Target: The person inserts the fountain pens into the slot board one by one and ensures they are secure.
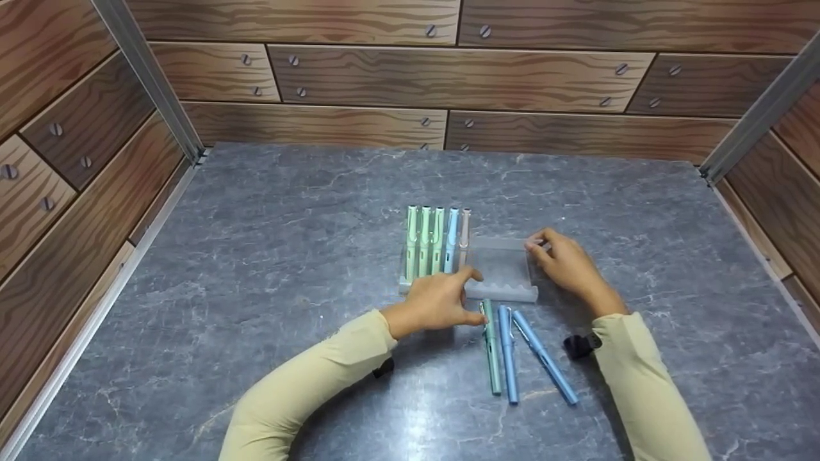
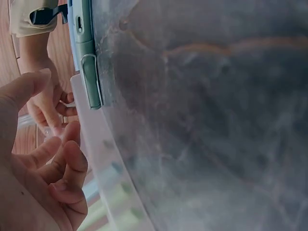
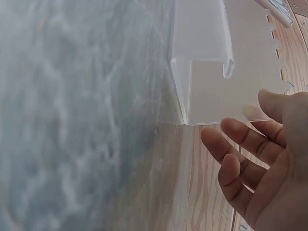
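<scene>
A clear plastic pen stand (image 1: 503, 294) with a notched front rail stands mid-table. Its left half carries several pens: light green pens (image 1: 424, 250), a light blue pen (image 1: 452, 240) and a pinkish pen (image 1: 466, 230). My left hand (image 1: 439, 301) hovers over the stand's front, thumb and forefinger spread, holding nothing. Its thumb tip is right at the clip end of a dark green pen (image 1: 491, 346). With thumb and forefinger, my right hand (image 1: 567, 262) pinches the stand's right edge near the back corner; the forefinger shows through the translucent panel (image 3: 240, 91).
Beside the dark green pen, a blue pen (image 1: 507, 355) and a second blue pen (image 1: 544, 357), slanted, lie on the grey marbled table (image 1: 288, 211). Wood-patterned walls (image 1: 448, 77) with metal corner posts enclose the table's back and sides.
</scene>
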Demonstrator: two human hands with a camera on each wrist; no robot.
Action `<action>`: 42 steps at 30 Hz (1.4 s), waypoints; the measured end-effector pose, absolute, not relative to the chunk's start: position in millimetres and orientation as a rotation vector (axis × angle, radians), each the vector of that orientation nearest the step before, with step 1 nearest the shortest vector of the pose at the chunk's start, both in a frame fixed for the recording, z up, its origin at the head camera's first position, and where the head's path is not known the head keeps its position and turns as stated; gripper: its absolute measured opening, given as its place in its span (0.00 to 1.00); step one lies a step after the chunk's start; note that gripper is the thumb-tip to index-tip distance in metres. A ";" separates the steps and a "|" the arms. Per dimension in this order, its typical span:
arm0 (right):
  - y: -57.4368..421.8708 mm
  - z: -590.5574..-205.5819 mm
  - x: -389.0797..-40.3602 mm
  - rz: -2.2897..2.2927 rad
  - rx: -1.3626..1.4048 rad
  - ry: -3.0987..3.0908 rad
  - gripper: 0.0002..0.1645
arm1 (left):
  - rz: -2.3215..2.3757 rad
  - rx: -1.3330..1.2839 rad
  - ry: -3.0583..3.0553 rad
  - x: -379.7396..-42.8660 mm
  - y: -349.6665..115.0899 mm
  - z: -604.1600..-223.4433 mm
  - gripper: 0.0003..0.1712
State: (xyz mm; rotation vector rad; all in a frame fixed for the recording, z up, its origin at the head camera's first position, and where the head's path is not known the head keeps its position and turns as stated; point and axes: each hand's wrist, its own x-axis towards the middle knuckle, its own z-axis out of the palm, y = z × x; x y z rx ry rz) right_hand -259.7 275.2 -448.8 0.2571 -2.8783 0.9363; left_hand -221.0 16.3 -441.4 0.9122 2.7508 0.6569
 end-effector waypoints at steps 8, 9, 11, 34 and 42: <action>275.6 -450.0 -260.5 0.919 0.271 -2.868 0.14 | 0.579 0.904 2.700 -219.0 20.0 -447.5 0.38; 275.7 -450.0 -260.6 0.919 0.274 -2.867 0.14 | 0.578 0.902 2.690 -218.7 20.6 -448.3 0.38; 276.3 -449.5 -260.4 0.914 0.276 -2.876 0.14 | 0.579 0.886 2.679 -218.2 22.4 -449.2 0.38; 275.8 -449.8 -258.9 0.911 0.274 -2.876 0.15 | 0.565 0.885 2.595 -217.8 27.8 -451.5 0.34; 276.1 -449.0 -259.7 0.925 0.271 -2.891 0.16 | 0.535 0.892 2.613 -217.8 29.2 -451.8 0.35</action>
